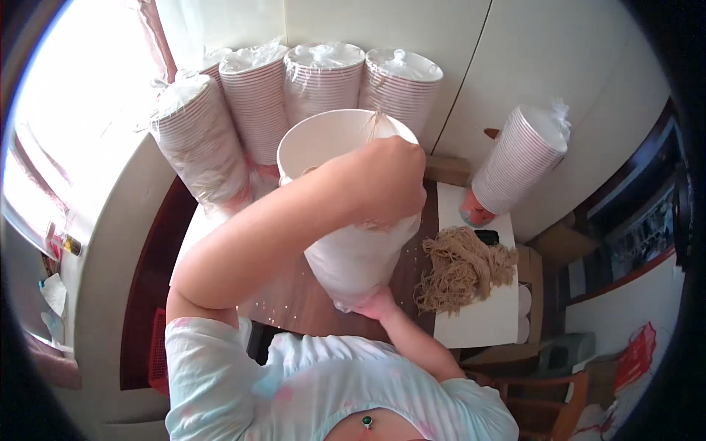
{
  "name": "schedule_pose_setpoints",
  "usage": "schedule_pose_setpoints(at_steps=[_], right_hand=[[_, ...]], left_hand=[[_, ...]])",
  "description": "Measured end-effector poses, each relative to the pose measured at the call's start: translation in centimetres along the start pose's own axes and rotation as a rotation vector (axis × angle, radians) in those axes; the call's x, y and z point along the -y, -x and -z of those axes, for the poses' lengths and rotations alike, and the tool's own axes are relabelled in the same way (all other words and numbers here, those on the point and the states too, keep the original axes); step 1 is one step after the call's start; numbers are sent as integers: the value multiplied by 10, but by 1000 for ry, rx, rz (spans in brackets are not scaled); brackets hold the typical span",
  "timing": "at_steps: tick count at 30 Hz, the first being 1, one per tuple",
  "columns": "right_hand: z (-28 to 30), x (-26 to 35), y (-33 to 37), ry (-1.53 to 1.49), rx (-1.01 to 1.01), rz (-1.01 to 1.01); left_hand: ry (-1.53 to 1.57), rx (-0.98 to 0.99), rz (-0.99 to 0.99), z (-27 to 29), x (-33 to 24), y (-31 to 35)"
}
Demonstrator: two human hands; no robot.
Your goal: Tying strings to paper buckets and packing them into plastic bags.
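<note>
In the middle of the table stands a tall stack of white paper buckets (353,257), its round open top tilted toward me. My left arm reaches across the front of it. My left hand (393,176) is a fist at the stack's right side, near the rim. Beige string (378,123) shows above that fist, and loose strands hang below it; the fingers themselves are mostly turned away. Low down, my right hand (376,303) grips the base of the stack through its thin plastic. My left forearm hides part of the stack's front.
Several bagged bucket stacks (254,92) line the wall at the back left. Another bagged stack (518,158) leans at the right. A tangled heap of beige string (463,268) lies on a white board (471,334) beside a small black object (487,237). A wooden chair (544,400) is at lower right.
</note>
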State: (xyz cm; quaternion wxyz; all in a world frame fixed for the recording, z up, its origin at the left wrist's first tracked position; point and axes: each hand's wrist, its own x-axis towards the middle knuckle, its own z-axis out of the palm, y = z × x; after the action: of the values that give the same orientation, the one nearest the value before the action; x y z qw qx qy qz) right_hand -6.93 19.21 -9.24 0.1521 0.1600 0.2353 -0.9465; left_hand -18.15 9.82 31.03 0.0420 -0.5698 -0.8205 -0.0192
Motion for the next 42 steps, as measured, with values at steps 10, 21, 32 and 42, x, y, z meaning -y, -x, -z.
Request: schedule_pose_setpoints(at_steps=[10, 21, 32, 42], right_hand=[[-131, 151, 105, 827, -286, 562], [-195, 166, 129, 1107, -335, 789], [-231, 199, 147, 1175, -221, 820], [-247, 180, 175, 1905, -538, 1204]], left_hand=[[93, -1118, -214, 6, -31, 72], [897, -650, 266, -57, -2, 148], [607, -591, -94, -43, 5, 148], [479, -490, -196, -36, 8, 150]])
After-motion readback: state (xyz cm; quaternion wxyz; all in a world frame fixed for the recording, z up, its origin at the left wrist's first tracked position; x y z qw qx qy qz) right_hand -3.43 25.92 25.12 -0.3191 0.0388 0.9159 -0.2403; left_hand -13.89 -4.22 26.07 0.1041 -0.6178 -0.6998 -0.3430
